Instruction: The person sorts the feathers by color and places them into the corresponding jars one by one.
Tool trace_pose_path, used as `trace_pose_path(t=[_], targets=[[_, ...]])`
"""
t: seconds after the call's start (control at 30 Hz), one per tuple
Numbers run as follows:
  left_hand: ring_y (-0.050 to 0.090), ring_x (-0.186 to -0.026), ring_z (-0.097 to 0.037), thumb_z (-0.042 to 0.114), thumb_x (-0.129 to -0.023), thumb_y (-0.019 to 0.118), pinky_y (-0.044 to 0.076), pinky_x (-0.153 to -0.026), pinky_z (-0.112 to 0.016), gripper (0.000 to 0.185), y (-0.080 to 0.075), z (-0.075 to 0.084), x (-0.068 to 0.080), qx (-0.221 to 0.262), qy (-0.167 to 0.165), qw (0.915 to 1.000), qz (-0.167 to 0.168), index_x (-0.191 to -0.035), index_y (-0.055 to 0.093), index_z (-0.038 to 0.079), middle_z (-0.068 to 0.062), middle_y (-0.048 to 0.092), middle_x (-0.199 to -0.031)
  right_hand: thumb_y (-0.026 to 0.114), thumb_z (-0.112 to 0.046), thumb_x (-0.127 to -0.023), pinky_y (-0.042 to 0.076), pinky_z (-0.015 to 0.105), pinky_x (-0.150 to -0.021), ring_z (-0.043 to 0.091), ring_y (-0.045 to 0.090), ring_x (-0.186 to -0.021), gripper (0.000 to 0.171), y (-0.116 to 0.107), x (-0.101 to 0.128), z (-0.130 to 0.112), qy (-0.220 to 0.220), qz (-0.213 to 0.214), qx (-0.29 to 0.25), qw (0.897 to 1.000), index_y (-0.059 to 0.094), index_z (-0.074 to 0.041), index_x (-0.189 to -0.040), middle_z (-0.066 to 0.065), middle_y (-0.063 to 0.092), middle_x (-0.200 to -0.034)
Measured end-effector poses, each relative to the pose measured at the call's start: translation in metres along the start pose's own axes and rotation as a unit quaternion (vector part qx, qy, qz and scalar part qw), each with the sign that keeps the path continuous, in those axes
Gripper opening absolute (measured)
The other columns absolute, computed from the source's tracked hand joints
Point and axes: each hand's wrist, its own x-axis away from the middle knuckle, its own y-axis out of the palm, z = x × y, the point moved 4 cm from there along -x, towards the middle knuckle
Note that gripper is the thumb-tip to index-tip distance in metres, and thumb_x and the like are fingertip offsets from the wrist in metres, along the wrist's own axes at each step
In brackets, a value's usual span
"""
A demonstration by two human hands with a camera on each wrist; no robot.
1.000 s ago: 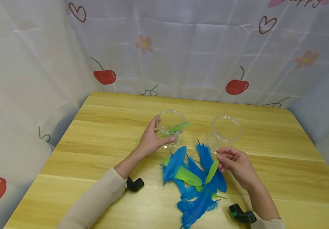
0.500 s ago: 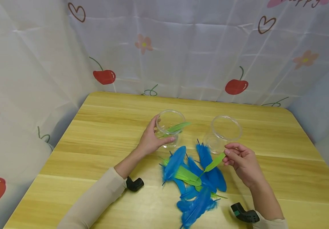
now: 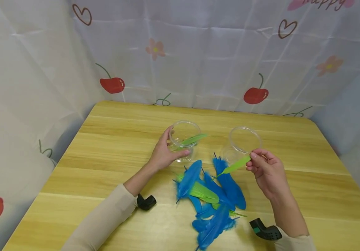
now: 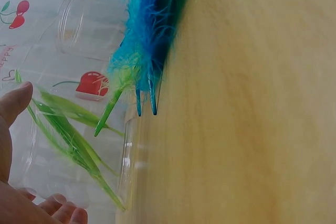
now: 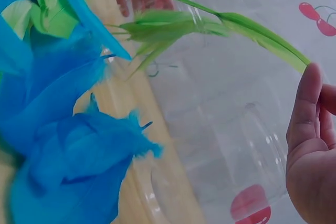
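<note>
Left hand (image 3: 164,155) grips left jar (image 3: 184,139), green feathers inside. Right hand (image 3: 266,170) pinches one green feather (image 3: 236,165); right jar (image 3: 245,141) looks empty. Sorting appears barely begun; feather pile (image 3: 211,198) remains.

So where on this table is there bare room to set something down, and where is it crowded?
Bare wood lies along the far edge of the table behind both clear jars, the left jar and the right jar, and across the left and right ends. It is crowded at the centre front: the feather pile, both hands, and the held green feather.
</note>
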Motion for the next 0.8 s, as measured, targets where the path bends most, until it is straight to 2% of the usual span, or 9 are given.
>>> trace_pose_path(t=[0.5,0.8], targets=[[0.044,-0.129,-0.037,0.037,-0.076,0.086,0.042,-0.102,-0.053,0.105,-0.002,-0.001,0.000,0.004,0.003,1.0000,-0.001,-0.157,0.022,0.020,-0.011,0.036,-0.153,0.049,0.008,-0.099,0.057,0.025,-0.067,0.020,0.071,-0.069,0.019,0.028,-0.017,-0.005,-0.021,0.034,-0.095,0.995,0.067,0.003,-0.094,0.012,0.068,-0.083],[0.044,-0.129,-0.036,0.038,-0.076,0.086,0.043,-0.101,-0.053,0.105,-0.001,-0.001,0.001,0.008,0.007,0.9999,0.001,-0.157,0.023,0.020,-0.010,0.036,-0.153,0.055,0.006,-0.097,0.057,0.025,-0.068,0.019,0.071,-0.069,0.014,0.049,-0.033,0.001,-0.022,0.049,-0.117,0.992,0.068,0.003,-0.093,0.013,0.069,-0.080]])
